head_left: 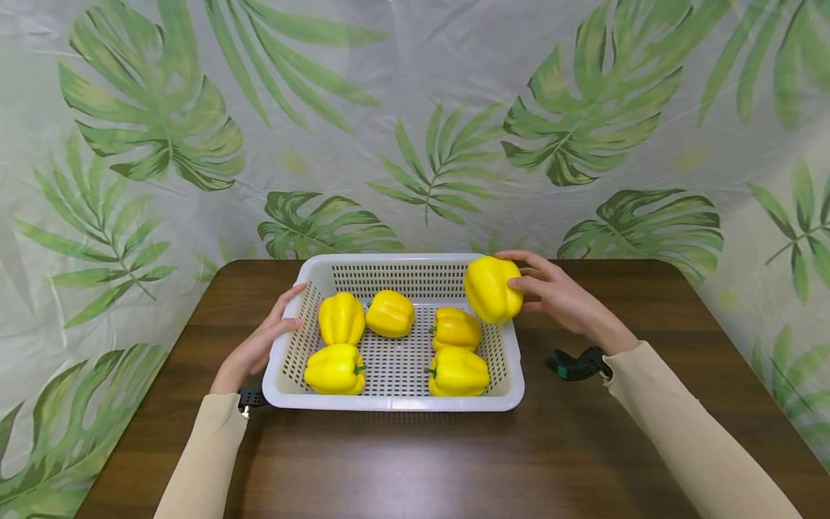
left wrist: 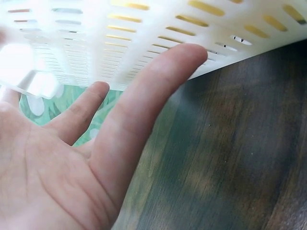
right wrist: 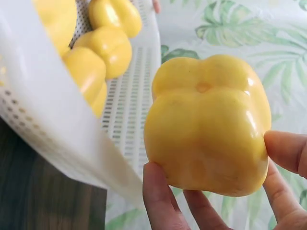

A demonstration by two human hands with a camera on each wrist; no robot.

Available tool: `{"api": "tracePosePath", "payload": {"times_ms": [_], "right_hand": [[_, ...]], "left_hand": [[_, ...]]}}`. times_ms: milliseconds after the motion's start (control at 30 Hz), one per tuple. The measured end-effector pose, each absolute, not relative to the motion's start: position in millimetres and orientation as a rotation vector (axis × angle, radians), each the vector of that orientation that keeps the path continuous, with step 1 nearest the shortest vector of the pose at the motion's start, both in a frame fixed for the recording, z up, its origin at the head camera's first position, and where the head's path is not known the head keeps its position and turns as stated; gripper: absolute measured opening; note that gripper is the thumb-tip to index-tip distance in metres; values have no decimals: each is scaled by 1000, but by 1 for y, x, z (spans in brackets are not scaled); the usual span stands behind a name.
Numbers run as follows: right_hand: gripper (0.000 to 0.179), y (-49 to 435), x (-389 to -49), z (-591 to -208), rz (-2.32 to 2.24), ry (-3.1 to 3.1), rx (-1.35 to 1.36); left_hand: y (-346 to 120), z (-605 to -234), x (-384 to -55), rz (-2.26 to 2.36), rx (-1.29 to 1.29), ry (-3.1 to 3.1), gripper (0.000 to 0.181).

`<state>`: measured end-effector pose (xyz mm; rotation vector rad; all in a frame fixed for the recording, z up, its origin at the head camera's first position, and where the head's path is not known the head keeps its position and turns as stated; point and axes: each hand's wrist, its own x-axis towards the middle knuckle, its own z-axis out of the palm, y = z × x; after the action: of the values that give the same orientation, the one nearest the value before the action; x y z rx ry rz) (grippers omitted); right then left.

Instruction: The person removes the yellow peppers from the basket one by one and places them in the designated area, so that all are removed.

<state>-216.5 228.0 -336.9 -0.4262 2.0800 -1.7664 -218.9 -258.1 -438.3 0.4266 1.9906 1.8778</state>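
Observation:
In the head view, my right hand (head_left: pixel 551 288) holds a yellow bell pepper (head_left: pixel 491 290) over the right rear corner of a white perforated plastic basket (head_left: pixel 392 404). The right wrist view shows the bell pepper (right wrist: pixel 206 124) gripped between thumb and fingers, its lobed end facing the camera. My left hand (head_left: pixel 259 342) rests against the basket's left side, fingertips near the rim. From the left wrist, the hand (left wrist: pixel 62 158) appears with straight fingers against the slotted outer wall (left wrist: pixel 144 36). Inside the basket lie three bell peppers (head_left: pixel 335 369) on the left and two (head_left: pixel 458 371) on the right.
The basket stands on a dark brown wooden table (head_left: pixel 402 468), near its back edge. Behind the table hangs a pale cloth (head_left: pixel 447 43) printed with green leaves. Black bands (head_left: pixel 577 365) sit at both wrists, by the beige sleeves (head_left: pixel 687 418).

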Motion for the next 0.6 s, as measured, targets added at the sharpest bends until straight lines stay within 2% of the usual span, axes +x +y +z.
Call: {"api": "tracePosePath", "payload": {"times_ms": [600], "right_hand": [[50, 262, -217, -346, -1823, 2181, -294]], "left_hand": [[-259, -437, -219, 1896, 410, 1983, 65]]}}
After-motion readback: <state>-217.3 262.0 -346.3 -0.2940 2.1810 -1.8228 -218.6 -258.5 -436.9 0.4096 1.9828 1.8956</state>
